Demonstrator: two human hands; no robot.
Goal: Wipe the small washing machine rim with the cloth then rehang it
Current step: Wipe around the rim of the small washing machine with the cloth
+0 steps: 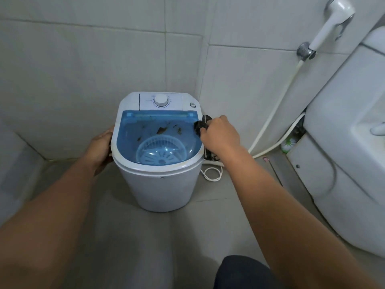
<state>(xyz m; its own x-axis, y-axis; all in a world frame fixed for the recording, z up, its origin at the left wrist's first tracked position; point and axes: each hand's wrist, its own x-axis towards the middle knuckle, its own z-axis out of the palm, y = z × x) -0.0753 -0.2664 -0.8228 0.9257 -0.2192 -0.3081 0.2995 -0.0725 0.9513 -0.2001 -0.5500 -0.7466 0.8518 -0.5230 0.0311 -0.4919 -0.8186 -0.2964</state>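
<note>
A small white washing machine (162, 188) stands on the tiled floor against the wall, with a blue transparent lid and a white rim (156, 166). My right hand (218, 135) grips a dark cloth (201, 126) and holds it against the rim's right side. Part of the cloth hangs down beside the machine. My left hand (100, 149) grips the machine's left side just under the rim. Brown stains show on the blue lid.
A white toilet (343, 163) stands close on the right. A bidet sprayer (333, 24) hangs on the wall with its hose (270, 122) running down. A white power cord (212, 174) lies coiled on the floor right of the machine. My knee (243, 272) is at the bottom.
</note>
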